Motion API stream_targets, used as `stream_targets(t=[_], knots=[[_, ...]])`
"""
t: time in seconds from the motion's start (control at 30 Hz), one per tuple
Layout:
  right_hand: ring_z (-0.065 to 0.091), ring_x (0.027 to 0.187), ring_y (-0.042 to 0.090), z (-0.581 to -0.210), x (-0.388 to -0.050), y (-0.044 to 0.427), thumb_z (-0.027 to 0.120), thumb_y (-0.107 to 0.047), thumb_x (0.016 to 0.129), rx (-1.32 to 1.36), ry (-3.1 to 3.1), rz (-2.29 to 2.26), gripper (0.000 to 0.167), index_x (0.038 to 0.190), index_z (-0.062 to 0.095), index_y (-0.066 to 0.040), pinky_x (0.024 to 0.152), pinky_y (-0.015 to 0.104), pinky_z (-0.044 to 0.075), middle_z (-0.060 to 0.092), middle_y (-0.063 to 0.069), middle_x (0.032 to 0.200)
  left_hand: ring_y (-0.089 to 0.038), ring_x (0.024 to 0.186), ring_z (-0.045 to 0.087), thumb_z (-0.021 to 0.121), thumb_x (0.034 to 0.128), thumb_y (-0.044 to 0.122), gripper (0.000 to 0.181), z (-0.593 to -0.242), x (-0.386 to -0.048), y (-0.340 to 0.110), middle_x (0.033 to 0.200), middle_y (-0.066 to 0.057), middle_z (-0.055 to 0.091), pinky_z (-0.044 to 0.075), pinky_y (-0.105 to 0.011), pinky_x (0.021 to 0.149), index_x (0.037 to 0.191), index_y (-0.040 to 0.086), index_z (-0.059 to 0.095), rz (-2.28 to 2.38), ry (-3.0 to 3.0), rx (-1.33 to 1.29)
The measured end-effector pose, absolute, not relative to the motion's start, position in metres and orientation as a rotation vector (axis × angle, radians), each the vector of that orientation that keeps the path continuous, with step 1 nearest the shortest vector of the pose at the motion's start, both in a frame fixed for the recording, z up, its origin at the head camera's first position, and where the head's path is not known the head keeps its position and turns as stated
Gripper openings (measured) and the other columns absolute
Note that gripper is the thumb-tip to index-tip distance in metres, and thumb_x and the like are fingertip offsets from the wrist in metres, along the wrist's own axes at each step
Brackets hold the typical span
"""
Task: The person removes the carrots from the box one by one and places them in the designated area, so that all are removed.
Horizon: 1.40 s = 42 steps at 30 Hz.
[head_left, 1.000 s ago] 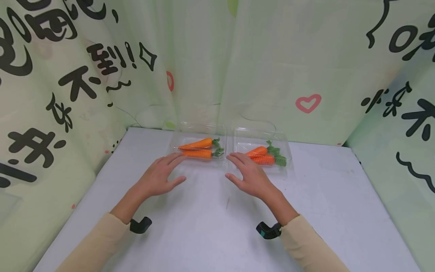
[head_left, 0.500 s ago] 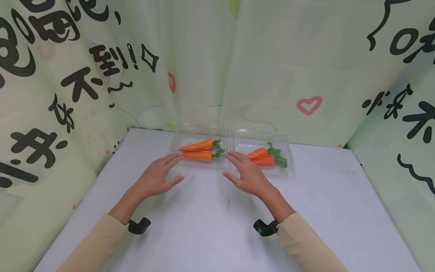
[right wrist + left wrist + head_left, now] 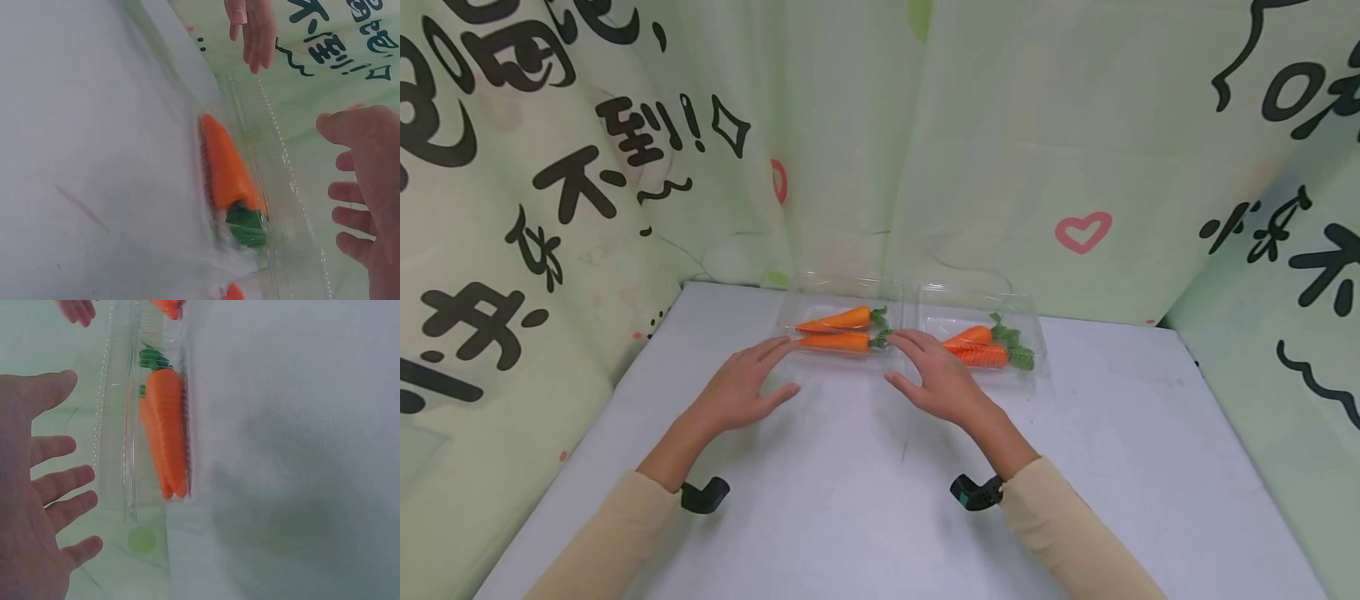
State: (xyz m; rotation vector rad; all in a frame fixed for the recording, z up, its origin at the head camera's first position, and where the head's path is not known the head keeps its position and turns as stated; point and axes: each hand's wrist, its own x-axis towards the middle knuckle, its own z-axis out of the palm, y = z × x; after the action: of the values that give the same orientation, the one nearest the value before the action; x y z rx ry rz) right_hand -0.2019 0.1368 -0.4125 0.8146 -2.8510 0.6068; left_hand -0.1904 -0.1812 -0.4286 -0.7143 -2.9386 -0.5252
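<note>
At the far left a pale green curtain [image 3: 445, 500], printed with large black characters [image 3: 567, 167], stands beside the white surface [image 3: 850, 500]. A beige left sleeve [image 3: 610, 533] slants in from below, a small black wrist device [image 3: 703, 496] at its cuff. Ahead of the cuff is the left hand [image 3: 741, 392], free, its fingers extended and its thumb held off to the side; the fingertips are near the left end of a clear left container [image 3: 850, 289] (whether they touch it, I cannot tell). Inside that container lie a rear carrot [image 3: 835, 320] and a front carrot [image 3: 835, 342], side by side, tips to the left, green tops to the right. Next comes the right hand [image 3: 936, 379], also free and well apart from its partner, fingers extended and reaching, as the head view shows it, across the narrow gap between the containers. Just beside stands the clear right container [image 3: 951, 307], holding two more carrots [image 3: 985, 357], their leafy ends to the right and their left ends partly covered by the hand. The right sleeve [image 3: 1075, 525] runs down to the lower right, and a red heart [image 3: 1081, 248] marks the curtain behind
</note>
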Motion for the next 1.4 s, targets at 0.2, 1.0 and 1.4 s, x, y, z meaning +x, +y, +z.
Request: stream_targets(t=[0.2,1.0,1.4], knots=[[0.044,0.135,0.026,-0.415,-0.207,0.135,0.061,-0.039,0.093,0.825,-2.843,0.609,0.055,0.142,0.047,-0.017,0.106,0.046,0.045,0.046,0.006,0.146,-0.034,0.137,0.041,0.059,0.0923,0.044,0.068,-0.431,-0.194,-0.185,0.153,-0.011,0.039,0.036,-0.057,0.110,0.150,0.016,0.036,-0.544,-2.956,-0.691],[0.042,0.137,0.027,-0.415,-0.224,0.122,0.064,-0.038,0.091,0.857,-2.850,0.620,0.057,0.142,0.047,-0.017,0.108,0.046,0.043,0.045,0.007,0.148,-0.036,0.137,0.040,0.057,0.0959,0.036,0.062,-0.439,-0.203,-0.190,0.150,-0.016,0.039,0.037,-0.055,0.110,0.147,0.009,0.036,-0.838,-2.984,-0.451],[0.040,0.138,0.028,-0.416,-0.229,0.118,0.064,-0.038,0.092,0.856,-2.879,0.667,0.057,0.142,0.047,-0.016,0.108,0.047,0.043,0.043,0.007,0.149,-0.038,0.134,0.042,0.059,0.0960,0.029,0.060,-0.443,-0.207,-0.195,0.148,-0.020,0.041,0.037,-0.056,0.109,0.145,0.004,0.037,-1.011,-2.920,-0.385]])
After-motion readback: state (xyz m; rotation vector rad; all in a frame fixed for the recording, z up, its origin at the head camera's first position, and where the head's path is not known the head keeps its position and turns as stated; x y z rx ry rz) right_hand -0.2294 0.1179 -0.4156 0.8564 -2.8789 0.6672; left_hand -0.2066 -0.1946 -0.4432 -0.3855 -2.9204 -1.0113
